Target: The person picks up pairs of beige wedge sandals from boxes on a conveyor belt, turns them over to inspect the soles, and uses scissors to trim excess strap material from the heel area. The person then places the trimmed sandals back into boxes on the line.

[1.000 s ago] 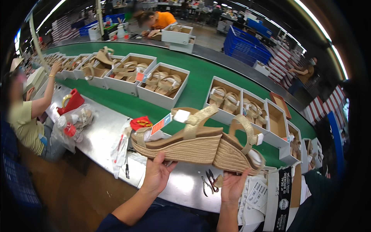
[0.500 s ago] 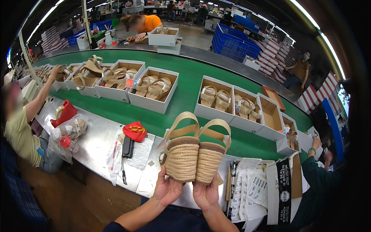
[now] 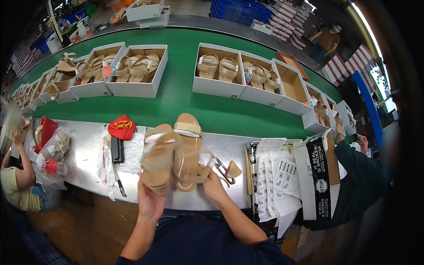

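In front of me I hold a pair of beige wedge sandals above the metal bench. My left hand [image 3: 151, 201] is closed round the heel end of the left sandal [image 3: 158, 165], which is blurred by motion. My right hand [image 3: 214, 187] grips the right sandal [image 3: 189, 132] near its heel and ankle strap. Both sandals show their insoles and toe bands, with white wrapping under the bands. Beside my right hand, a dark-handled tool [image 3: 223, 170], perhaps scissors, lies on the bench with a small tan piece [image 3: 233, 169].
White boxes of sandals [image 3: 218, 90] stand on the green conveyor [image 3: 179, 66]. Left on the bench [image 3: 225, 145] are a red pouch [image 3: 122, 127], black case [image 3: 117, 150] and cutter [image 3: 120, 184]. A carton of label sheets [image 3: 282, 176] sits right. Co-workers' arms [image 3: 360, 165] [image 3: 22, 150] flank me.
The sandals have come down and tipped from showing their woven wedge heels to showing their insoles. My right hand has shifted to the right sandal's side, and the view has tilted downward.
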{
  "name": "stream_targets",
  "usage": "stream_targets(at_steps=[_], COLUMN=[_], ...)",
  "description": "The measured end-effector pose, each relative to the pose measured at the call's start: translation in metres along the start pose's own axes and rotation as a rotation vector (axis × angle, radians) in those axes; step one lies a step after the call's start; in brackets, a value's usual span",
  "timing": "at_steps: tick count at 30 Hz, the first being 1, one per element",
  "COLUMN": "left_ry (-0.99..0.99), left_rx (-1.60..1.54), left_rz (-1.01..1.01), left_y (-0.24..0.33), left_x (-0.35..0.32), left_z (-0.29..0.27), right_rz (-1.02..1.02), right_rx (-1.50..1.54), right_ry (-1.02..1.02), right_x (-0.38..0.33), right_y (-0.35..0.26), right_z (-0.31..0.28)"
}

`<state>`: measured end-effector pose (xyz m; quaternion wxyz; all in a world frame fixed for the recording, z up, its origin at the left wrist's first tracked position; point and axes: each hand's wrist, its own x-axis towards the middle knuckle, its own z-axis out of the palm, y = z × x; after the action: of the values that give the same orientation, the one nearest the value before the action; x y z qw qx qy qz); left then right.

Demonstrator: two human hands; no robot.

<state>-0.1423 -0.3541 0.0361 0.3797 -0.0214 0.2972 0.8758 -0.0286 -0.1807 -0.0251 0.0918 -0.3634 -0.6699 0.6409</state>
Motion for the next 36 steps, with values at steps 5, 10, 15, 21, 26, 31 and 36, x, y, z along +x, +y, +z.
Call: stream_targets(at_steps=[5, 10, 15, 21, 26, 31, 36], left_ry=[0.048, 0.199, 0.059, -0.125, -0.142, -0.146, -0.212], left_rx=[0.518, 0.974, 1.653, 1.673, 1.719, 1.735, 1.785], left_rz=[0.503, 0.785, 1.041, 0.872, 0.968, 1.016, 1.058], left_y=[0.021, 0.057, 0.108, 0.108, 0.099, 0.094, 0.083], left_x=[-0.005, 0.03, 0.013, 0.004, -0.001, -0.008, -0.015], left_z=[0.013, 0.043, 0.1, 0.091, 0.088, 0.089, 0.087], right_rz=[-0.338, -0.136, -0.167, -1.025, -1.001, -0.96, -0.848], right_rx=[-1.002, -1.067, 0.08, 0.027, -0.081, -0.16, -0.358], right_ry=[0.513, 0.349, 0.316, 0.092, 0.15, 0.199, 0.113], right_x=[-0.024, -0.026, -0.027, -0.03, -0.038, -0.044, -0.042], right_y=[-0.021, -0.017, -0.078, -0.16, -0.168, -0.179, -0.209], right_z=[-0.049, -0.079, -0.071, 0.026, 0.035, 0.036, 0.038])
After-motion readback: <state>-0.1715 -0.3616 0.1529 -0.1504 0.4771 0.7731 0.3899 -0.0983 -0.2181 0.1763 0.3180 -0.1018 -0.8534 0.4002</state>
